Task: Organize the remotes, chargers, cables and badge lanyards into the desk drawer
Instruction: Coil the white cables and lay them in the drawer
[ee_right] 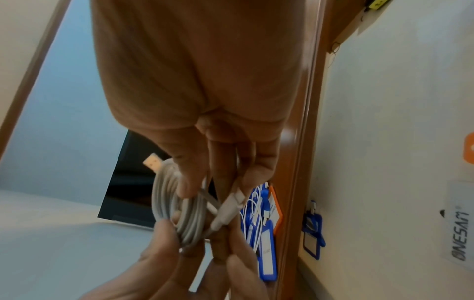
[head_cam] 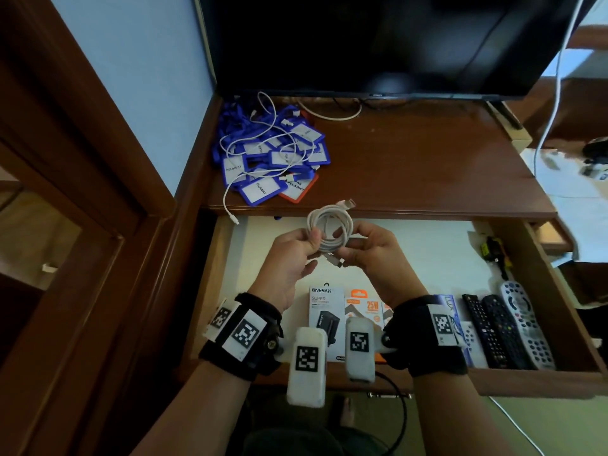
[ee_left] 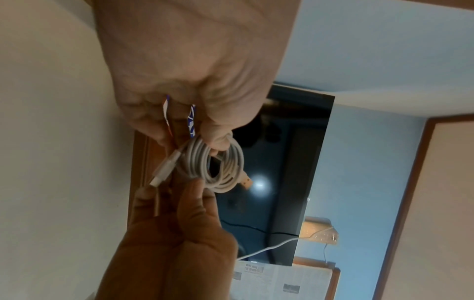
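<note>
Both my hands hold a coiled white cable [head_cam: 329, 235] above the open drawer [head_cam: 427, 251]. My left hand [head_cam: 312, 241] pinches the coil's left side, and my right hand [head_cam: 345, 245] pinches its right side along with a loose plug end. The left wrist view shows the left hand [ee_left: 205, 138] gripping the coil [ee_left: 215, 168]. The right wrist view shows the right hand [ee_right: 212, 182] on the coil [ee_right: 174, 213]. Blue badge lanyards [head_cam: 273, 153] lie piled on the desk [head_cam: 411, 166], a loose white cable [head_cam: 263, 126] draped over them. Three remotes [head_cam: 503, 330] and charger boxes [head_cam: 324, 304] lie in the drawer.
A dark TV [head_cam: 378, 44] stands at the back of the desk. A small yellow and black object [head_cam: 493, 251] sits in the drawer's far right corner. The drawer's white liner shows bare at the left and middle. A wooden door frame [head_cam: 98, 192] is on the left.
</note>
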